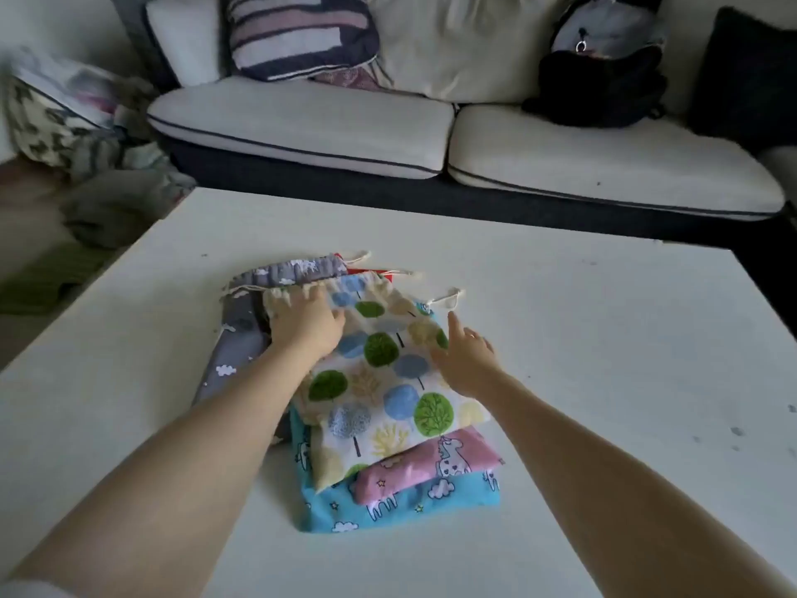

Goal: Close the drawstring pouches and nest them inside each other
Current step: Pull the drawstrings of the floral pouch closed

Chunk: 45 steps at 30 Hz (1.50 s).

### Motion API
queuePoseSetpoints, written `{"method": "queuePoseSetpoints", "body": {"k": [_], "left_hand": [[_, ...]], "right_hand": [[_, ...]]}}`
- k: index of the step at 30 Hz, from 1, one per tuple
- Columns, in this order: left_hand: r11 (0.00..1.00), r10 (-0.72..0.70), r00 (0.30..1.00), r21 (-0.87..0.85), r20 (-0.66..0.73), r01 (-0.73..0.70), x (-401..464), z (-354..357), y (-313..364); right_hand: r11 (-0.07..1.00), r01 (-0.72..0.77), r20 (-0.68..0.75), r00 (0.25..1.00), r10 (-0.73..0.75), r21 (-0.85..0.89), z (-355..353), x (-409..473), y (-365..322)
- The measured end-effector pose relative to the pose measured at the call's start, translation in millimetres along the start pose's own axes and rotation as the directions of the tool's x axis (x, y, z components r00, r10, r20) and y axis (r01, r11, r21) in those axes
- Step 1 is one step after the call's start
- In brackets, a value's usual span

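Observation:
A stack of drawstring pouches lies on the white table [560, 381]. On top is a cream pouch with green and blue trees [379, 381]. Under it sit a pink pouch with giraffes [431, 463] and a blue pouch with clouds [388, 507]. A grey pouch with white clouds [241, 338] lies at the left, and a red edge [379, 273] shows at the back. My left hand [306, 325] rests on the tree pouch near its gathered mouth, fingers spread. My right hand [465, 356] touches the pouch's right edge with fingers straight. A cord loop [448, 297] sticks out at the right.
A cream sofa [302, 127] with dark piping runs behind the table, holding a striped cushion [302, 32] and a black bag [599, 79]. A patterned cushion and crumpled cloth [86, 135] lie on the floor at the left.

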<state>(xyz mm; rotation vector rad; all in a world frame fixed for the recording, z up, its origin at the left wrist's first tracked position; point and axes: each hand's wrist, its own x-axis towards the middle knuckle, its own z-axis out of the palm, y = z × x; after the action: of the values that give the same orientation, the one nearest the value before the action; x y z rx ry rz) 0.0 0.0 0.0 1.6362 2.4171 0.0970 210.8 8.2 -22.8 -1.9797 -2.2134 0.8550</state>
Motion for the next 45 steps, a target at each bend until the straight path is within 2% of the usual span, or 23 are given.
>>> {"method": "queuePoseSetpoints", "body": {"k": [1,3,6,8,9,11,12,14,17,20,22,26,28,32,33,34,36,39,41,44,45], "left_hand": [[0.992,-0.111,0.993,-0.052,0.042,0.113,-4,4,-5],[0.946,-0.231,0.971,-0.217,0.068,0.241,-2,20,-19],[0.832,-0.304,0.95,-0.469,0.065,0.298,-9,22,-30],[0.694,-0.363,0.93,-0.648,0.06,0.313,-8,13,-32],[0.586,-0.37,0.92,-0.737,0.126,0.337,-7,6,-33],[0.345,-0.225,0.923,-0.861,0.311,0.374,-9,-9,-28],[0.283,-0.116,0.92,-0.875,0.375,0.393,-13,-16,-24],[0.216,0.042,0.931,-0.914,0.361,0.345,-25,-36,-12],[0.085,0.177,0.935,-0.951,0.307,0.297,-48,-62,8],[0.003,0.279,0.913,-0.951,0.298,0.31,-70,-77,28],[-0.015,0.324,0.905,-0.954,0.277,0.298,-89,-89,42],[-0.089,0.449,0.862,-0.949,0.234,0.303,-131,-106,71],[-0.072,0.445,0.874,-0.965,0.194,0.251,-143,-111,83],[-0.057,0.32,0.939,-0.987,0.124,0.149,-160,-119,97],[-0.061,0.296,0.947,-0.987,0.125,0.15,-163,-122,98],[-0.07,0.286,0.948,-0.984,0.138,0.165,-167,-125,99],[-0.03,0.27,0.952,-0.987,0.143,0.157,-175,-130,99],[0.036,0.232,0.965,-0.993,0.121,0.116,-177,-128,97],[0.03,0.223,0.969,-0.994,0.108,0.103,-176,-129,94],[0.03,0.199,0.976,-0.996,0.085,0.081,-187,-145,90],[0.045,0.184,0.981,-0.997,0.068,0.061,-192,-150,89]], "right_hand": [[0.992,-0.059,0.017,0.998,0.058,0.107,8,2,-3],[0.923,-0.143,0.023,0.989,0.144,0.357,15,3,-10],[0.693,-0.187,0.048,0.976,0.214,0.696,11,-4,-20],[0.597,-0.203,0.074,0.97,0.233,0.776,3,-7,-16],[0.595,-0.214,0.105,0.971,0.213,0.775,-2,-9,-14],[0.622,-0.229,0.159,0.973,0.167,0.749,-13,-17,-11],[0.62,-0.229,0.163,0.973,0.163,0.751,-18,-22,-11],[0.582,-0.186,0.097,0.979,0.181,0.791,-32,-31,-9],[0.549,-0.093,0.013,0.989,0.148,0.831,-58,-49,-6],[0.368,-0.111,0.134,0.99,-0.037,0.923,-76,-72,2],[0.325,-0.166,0.208,0.973,-0.099,0.931,-82,-87,7],[0.324,-0.176,0.192,0.981,-0.021,0.93,-90,-113,14],[0.275,-0.076,0.094,0.994,-0.052,0.958,-97,-128,12],[0.012,0.203,-0.2,0.971,-0.128,0.979,-118,-157,12],[-0.017,0.244,-0.244,0.963,-0.111,0.97,-123,-162,14],[-0.007,0.266,-0.266,0.962,-0.064,0.964,-128,-167,18],[0.079,0.307,-0.311,0.95,0.04,0.948,-136,-178,23],[0.102,0.35,-0.357,0.932,0.06,0.931,-144,-198,17],[0.115,0.378,-0.389,0.917,0.092,0.918,-148,-206,13],[0.268,0.38,-0.433,0.883,0.182,0.886,-153,-206,7],[0.227,0.394,-0.436,0.883,0.174,0.89,-154,-208,4]]}}
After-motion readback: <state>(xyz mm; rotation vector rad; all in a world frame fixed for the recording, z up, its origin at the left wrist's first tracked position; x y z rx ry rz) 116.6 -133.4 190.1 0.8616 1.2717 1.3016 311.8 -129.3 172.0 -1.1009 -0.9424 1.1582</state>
